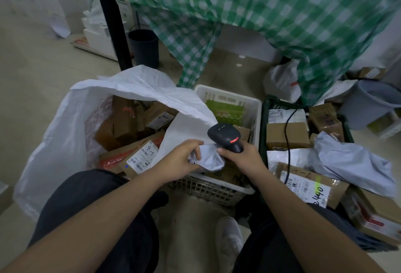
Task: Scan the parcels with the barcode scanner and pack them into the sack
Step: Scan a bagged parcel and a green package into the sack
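My left hand (184,159) pinches a small, crumpled grey plastic mailer parcel (208,159) at its left end, holding it over the near rim of the white slatted plastic crate (256,103). It sits just below the scanner's nose, so I judge I am offering its label to the reader, though no label shows from here. My right hand (243,155) is curled round the handle of the black handheld barcode scanner (224,134), whose red window faces down toward the mailer. Its black cable (287,133) trails away over the parcels on my right.

The large white woven sack (60,133) stands open just left of the crate, its mouth slumped toward me so a scanned parcel can go straight in. It already holds a jumble of brown cardboard boxes; the nearest, a flat labelled carton (138,157), lies label-up.

The white crate holds a green printed packet (223,109) at its far end and a brown box or two. The dark green plastic crate (271,103) to the right carries more cardboard boxes and a large grey poly mailer (351,159), apparently not yet scanned.
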`<state>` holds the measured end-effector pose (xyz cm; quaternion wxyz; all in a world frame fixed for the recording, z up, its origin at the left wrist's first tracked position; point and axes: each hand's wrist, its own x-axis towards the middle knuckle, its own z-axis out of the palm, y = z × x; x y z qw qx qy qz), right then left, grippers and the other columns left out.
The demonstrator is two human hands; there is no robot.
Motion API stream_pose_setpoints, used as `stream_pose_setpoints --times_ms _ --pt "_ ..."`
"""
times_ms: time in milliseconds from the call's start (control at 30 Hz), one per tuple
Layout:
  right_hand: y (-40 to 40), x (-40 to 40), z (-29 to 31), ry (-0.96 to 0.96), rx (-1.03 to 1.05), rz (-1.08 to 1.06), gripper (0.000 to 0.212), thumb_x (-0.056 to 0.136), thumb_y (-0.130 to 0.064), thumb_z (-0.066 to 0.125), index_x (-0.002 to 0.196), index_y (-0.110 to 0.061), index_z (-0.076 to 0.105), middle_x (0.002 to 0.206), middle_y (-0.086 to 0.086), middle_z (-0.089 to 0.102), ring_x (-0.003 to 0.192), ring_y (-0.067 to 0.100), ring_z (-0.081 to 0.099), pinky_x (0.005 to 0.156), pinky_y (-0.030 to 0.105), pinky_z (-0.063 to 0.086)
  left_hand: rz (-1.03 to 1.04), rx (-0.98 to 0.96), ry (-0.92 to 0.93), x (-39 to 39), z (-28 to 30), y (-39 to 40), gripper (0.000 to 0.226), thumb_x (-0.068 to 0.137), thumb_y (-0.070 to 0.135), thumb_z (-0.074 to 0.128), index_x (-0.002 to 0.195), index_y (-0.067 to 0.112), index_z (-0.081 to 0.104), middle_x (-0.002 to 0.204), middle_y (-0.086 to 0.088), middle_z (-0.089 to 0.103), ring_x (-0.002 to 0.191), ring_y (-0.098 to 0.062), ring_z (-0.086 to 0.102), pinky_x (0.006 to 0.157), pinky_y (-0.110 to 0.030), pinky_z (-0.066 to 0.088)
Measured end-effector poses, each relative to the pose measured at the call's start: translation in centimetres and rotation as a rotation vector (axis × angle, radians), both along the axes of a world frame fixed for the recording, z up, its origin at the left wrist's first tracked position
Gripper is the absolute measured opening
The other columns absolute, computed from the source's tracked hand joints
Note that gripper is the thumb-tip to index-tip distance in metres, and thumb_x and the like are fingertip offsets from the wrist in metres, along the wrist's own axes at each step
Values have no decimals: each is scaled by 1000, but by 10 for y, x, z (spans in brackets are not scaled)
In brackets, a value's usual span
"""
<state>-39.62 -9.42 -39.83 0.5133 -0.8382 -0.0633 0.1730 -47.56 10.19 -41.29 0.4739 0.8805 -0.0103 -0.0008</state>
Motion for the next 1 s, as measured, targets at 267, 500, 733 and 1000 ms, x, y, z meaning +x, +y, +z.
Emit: stream_pose_setpoints --times_ms 267,500,733,1000 --pt "-5 2 -12 43 -101 69 24 75 -15 78 96 -18 68 92 4 69 91 22 64 84 37 53 434 -358 387 5 -4 -9 37 95 25 57 128 20 43 135 -10 40 102 -15 54 85 -30 48" --pt "-10 -7 -17 91 -125 192 20 77 -9 75 93 -18 66 84 -3 68 84 16 64 71 23 50 427 -423 620 0 -27 -19 21 91 21 64 102 3 66 97 -15 69 74 -18 60 61 -24 45" --pt "-11 -16 -33 -28 -246 133 21 79 -27 75 95 -26 61 89 -4 66 88 18 62 78 30 47 413 -374 582 -8 -35 -35 13 83 -4 64 94 3 68 97 -16 71 85 -27 67 80 -37 56" --pt "-13 -7 -21 -74 -84 -29 24 75 -14 78 85 -26 60 82 1 66 84 23 63 77 39 51 549 -814 543 -2 -9 -35 26 89 10 65 102 16 43 100 -7 58 82 -18 59 55 -25 49"
